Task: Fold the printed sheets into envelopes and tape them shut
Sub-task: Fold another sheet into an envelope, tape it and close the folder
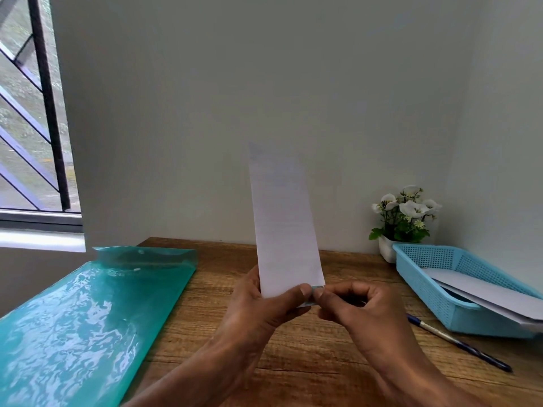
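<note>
The long, narrow folded sheet of white paper (283,221) stands upright in the air above the brown wooden tabletop (293,348), and it will be our landmark here. The left hand (258,306) holds the paper at its bottom end, with the thumb across the front and the other fingers curled round the back. The right hand (349,304) is just beside the paper's bottom right corner, and its thumb and first finger pinch a small bit of pale blue tape (317,289) against that corner. So the folding of this sheet looks done, and the step in hand seems to be taping it shut (the tape is tiny and partly hidden, so I cannot tell how much is stuck down). The next move likely calls for pressing the tape flat over the edge while the left hand keeps the paper from sliding or opening. To the left of the paper lies a shiny green plastic folder (88,318) on the tabletop. To the right of the paper sits a light blue plastic basket (426,277) with white sheets inside, maybe finished ones. A dark blue pen (458,345) lies in front of the basket, and a small white pot of white flowers (402,218) stands behind it, well apart from the paper.
</note>
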Available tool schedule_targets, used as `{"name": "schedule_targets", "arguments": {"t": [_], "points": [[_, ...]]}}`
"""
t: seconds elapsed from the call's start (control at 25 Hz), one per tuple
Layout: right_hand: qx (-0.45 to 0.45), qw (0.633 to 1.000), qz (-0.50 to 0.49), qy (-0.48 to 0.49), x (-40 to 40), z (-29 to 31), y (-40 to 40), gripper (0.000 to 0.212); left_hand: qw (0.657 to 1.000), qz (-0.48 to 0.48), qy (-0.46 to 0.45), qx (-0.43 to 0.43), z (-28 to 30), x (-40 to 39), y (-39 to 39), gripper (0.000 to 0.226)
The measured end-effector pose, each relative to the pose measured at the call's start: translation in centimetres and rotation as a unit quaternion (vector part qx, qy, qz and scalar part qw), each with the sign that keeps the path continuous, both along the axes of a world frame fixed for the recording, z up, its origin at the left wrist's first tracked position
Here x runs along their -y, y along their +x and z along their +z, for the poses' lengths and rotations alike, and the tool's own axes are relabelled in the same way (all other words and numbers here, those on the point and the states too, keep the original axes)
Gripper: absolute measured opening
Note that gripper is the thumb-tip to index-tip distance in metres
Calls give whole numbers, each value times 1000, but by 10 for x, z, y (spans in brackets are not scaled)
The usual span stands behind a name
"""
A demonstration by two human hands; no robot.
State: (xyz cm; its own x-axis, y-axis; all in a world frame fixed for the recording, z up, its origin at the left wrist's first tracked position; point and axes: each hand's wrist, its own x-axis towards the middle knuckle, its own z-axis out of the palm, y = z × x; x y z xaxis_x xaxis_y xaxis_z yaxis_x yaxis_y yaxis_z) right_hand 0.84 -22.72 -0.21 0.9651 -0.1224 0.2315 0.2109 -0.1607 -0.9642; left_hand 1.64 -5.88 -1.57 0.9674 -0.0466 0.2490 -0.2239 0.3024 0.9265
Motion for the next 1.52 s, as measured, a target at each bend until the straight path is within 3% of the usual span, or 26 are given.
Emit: {"name": "schedule_targets", "arguments": {"t": [0.52,0.76,1.08,1.24,1.4,1.52], "points": [[65,995,-23,-71,-1,-9,3,18,987,87,116,62,-2,3,-4,41],[30,998,40,48,10,-4,10,44,986,99,123,51,-2,0,-4,44],[-34,988,76,131,15,-3,21,47,996,60,61,-15,1,-6,4,48],[-40,993,96,52,18,-3,21,59,997,47,46,-37,0,-10,5,59],[-40,995,90,-10,19,5,19,58,992,31,108,-56,6,-15,7,77],[-36,992,98,-70,19,11,12,58,996,49,48,-57,26,-27,12,57]]}}
